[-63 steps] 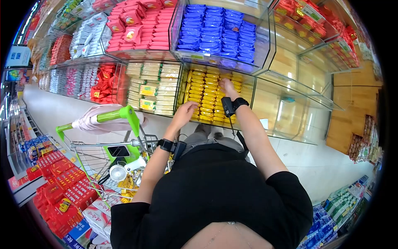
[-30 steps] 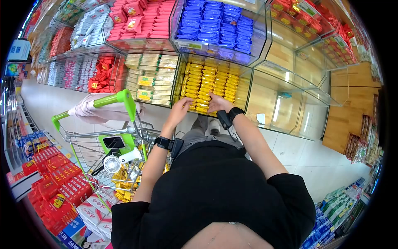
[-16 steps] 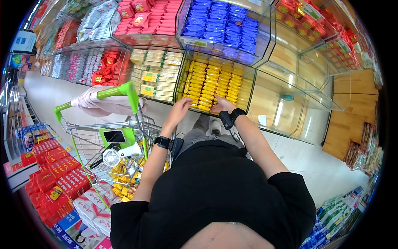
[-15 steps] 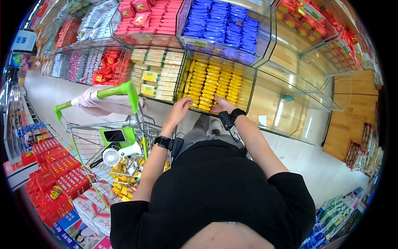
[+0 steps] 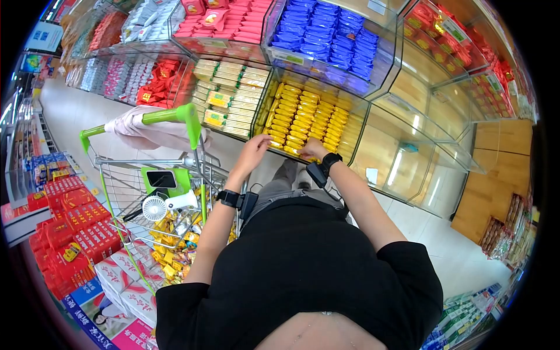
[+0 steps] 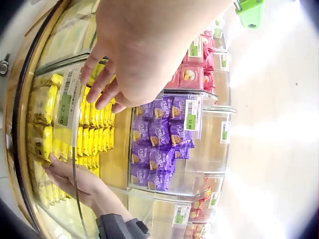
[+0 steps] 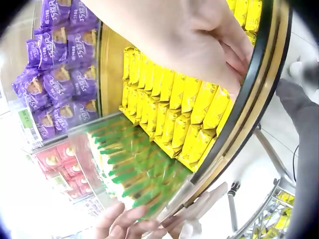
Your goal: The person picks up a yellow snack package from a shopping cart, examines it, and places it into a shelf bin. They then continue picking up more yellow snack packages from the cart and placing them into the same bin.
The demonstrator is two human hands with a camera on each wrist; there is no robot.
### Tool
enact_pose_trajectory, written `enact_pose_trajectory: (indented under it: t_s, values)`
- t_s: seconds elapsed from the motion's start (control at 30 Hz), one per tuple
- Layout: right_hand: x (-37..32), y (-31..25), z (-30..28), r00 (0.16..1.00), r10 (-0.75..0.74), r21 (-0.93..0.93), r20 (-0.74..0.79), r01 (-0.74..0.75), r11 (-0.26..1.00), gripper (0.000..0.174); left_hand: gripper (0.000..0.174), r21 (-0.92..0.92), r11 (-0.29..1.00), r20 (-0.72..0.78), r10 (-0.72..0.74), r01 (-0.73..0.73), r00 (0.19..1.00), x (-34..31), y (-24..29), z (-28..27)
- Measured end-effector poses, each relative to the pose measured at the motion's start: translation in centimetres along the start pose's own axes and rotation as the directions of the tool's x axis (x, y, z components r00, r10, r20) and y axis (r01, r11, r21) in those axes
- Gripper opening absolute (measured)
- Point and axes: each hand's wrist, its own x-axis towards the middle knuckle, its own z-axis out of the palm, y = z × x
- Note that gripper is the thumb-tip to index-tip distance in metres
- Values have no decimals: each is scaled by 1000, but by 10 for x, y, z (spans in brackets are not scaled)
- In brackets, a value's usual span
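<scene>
Yellow packets (image 5: 303,116) stand in neat rows in a clear bin (image 5: 364,119) in front of me. At the bin's near edge my right hand (image 5: 314,149) reaches down onto the front packets. In the right wrist view that hand (image 7: 219,45) has bent fingers, with fingertips hidden by the dark rim (image 7: 239,104); I cannot tell whether they pinch a packet. My left hand (image 5: 254,151) is at the bin's front left corner. Its fingers (image 6: 102,82) hang loosely in the left wrist view, near a price tag (image 6: 67,97), and hold nothing.
A cart (image 5: 111,175) with a green handle, a pink cloth, a white fan and loose packets stands at my left. Pale gold packets (image 5: 233,96) fill the bin to the left. Blue-purple packets (image 5: 326,38) lie in the tier behind. Glass dividers (image 5: 402,125) rise at the right.
My right hand has come back from the far rows to the front packets, and its fingers have shifted at the front edge. The left hand stays near the bin's front left corner.
</scene>
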Motion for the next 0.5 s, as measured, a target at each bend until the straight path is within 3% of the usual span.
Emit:
enact_pose_trajectory:
  t_s: [0.13,0.23,0.3,0.33,0.4,0.43,0.5]
  values:
    - [19,14,-1,999,24,-102,23,-22,995,30,19,-73,997,-10,-14,13,1000,-1,-3,-1]
    - [16,11,-2,999,0,38,39,-2,999,32,19,-61,998,-13,-20,19,1000,-3,-1,1]
    - [0,-5,-8,997,-30,-300,69,49,953,34,19,-51,998,-15,-26,25,1000,-2,-1,3]
    - [3,1,-7,997,-29,-301,68,48,952,34,19,-50,998,-14,-29,28,999,-1,-3,5]
    - [8,12,-2,1000,-25,-91,-17,24,996,35,19,-52,998,-15,-31,31,999,-1,-5,6]
    - [10,16,-1,1000,-25,-94,-15,24,995,35,19,-52,998,-16,-23,22,1000,0,-6,7]
    - [13,20,-1,995,15,76,96,-22,997,40,18,-42,999,-12,2,-2,1000,-1,-6,8]
